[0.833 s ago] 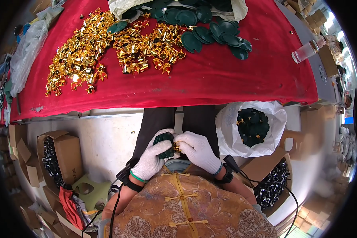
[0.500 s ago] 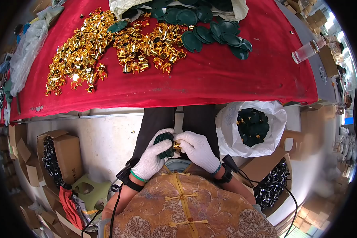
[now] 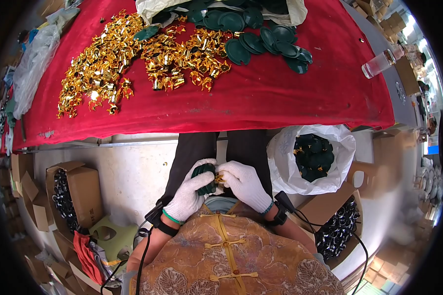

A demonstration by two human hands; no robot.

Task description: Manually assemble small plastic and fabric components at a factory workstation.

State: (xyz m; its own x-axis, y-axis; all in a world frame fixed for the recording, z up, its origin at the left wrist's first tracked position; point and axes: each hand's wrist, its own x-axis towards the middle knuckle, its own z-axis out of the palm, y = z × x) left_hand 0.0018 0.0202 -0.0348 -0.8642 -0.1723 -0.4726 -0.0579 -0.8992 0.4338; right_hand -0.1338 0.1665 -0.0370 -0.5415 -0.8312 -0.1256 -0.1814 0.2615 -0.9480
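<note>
My left hand (image 3: pixel 187 195), in a white knit glove, is closed around a stack of dark green round discs (image 3: pixel 204 178) over my lap. Against the right side of that stack, my gloved right hand (image 3: pixel 243 183) pinches a small shiny gold metal fitting (image 3: pixel 220 178). The fingers partly cover the fitting, so how it meets the discs cannot be made out. Beyond my hands, a red-covered table (image 3: pixel 275 101) carries a wide heap of gold fittings (image 3: pixel 103 64) and a looser group of green discs (image 3: pixel 283 46).
A white sack (image 3: pixel 347 152) with green discs and some gold pieces stands right of my legs. An open pale sack (image 3: pixel 300 12) spills discs at the table's far side. Cardboard boxes of dark shiny parts sit left (image 3: pixel 86 196) and right (image 3: pixel 317 201). A clear glass (image 3: pixel 379 64) lies at the table's right.
The gold fitting at the stack shows less, and my right fingers have shifted slightly around it. My left hand keeps its hold on the discs. The table's contents look the same.
</note>
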